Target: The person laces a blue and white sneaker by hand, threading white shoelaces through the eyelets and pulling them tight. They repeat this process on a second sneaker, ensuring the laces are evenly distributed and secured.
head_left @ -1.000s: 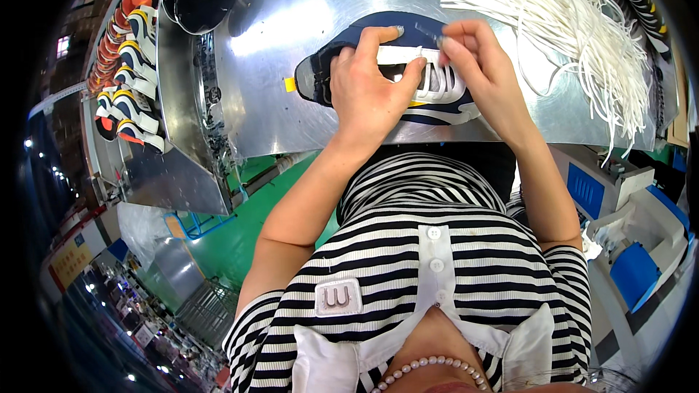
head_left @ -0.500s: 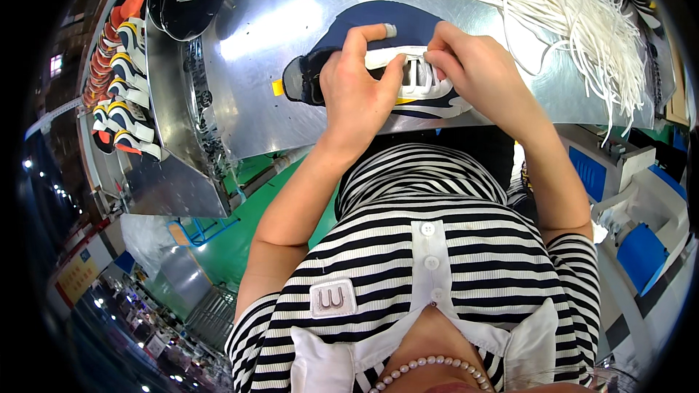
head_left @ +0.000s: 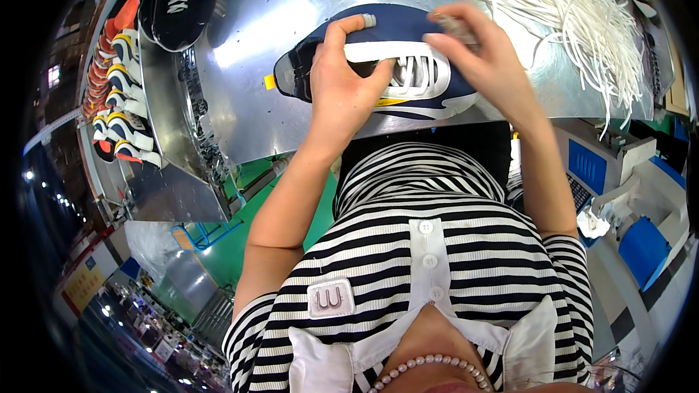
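A navy sneaker upper [head_left: 459, 86] with white and yellow trim lies on its side on the metal table, toe to the right. White lace [head_left: 417, 76] runs across its eyelets in several rows. My left hand [head_left: 342, 80] is closed on the upper, thumb at the opening by the laces and a finger with a pale wrap over the far side. Above the toe end, my right hand [head_left: 477, 47] is raised off the laces. Its thumb and index finger are apart; the other fingers are blurred, and nothing shows plainly between them.
A heap of loose white laces [head_left: 582, 36] covers the table's right side. Black shoes [head_left: 175, 4] lie at the far left. Beyond a metal ledge [head_left: 171, 189], several navy, white and orange shoe pieces [head_left: 127, 94] are stacked. The metal table's near edge [head_left: 291, 142] runs before me.
My right hand has left the eyelets, moving up and right, and its pinch has parted. My left hand and the upper have shifted slightly left; the laces are now more exposed.
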Demonstrator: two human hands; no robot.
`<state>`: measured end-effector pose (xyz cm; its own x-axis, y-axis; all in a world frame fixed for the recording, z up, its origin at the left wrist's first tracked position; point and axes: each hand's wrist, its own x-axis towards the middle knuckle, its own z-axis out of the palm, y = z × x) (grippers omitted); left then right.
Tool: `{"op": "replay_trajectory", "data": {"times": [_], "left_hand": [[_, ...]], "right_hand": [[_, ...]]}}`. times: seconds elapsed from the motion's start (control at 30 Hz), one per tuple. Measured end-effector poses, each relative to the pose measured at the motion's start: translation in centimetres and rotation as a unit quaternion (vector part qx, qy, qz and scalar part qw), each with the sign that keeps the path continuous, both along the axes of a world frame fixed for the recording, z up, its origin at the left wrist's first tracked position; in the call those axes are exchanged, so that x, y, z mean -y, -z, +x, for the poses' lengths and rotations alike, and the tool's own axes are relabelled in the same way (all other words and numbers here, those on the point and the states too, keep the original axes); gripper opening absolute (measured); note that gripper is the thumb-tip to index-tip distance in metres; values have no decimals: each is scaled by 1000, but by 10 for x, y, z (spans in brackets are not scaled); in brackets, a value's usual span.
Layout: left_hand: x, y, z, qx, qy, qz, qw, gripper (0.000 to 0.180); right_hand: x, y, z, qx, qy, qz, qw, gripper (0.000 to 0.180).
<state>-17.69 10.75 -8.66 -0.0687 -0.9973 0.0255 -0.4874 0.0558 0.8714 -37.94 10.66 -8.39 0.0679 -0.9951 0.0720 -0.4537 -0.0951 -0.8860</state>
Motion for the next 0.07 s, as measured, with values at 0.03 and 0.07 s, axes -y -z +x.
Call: {"op": "replay_trajectory", "data": {"times": [0.03,0.07], "left_hand": [[0,0,-4,28,-4,-1,1000,52],[0,-1,-7,56,-8,-3,998,53]], "right_hand": [[0,12,8,80,6,13,997,27],[-2,17,10,18,12,43,999,34]]}}
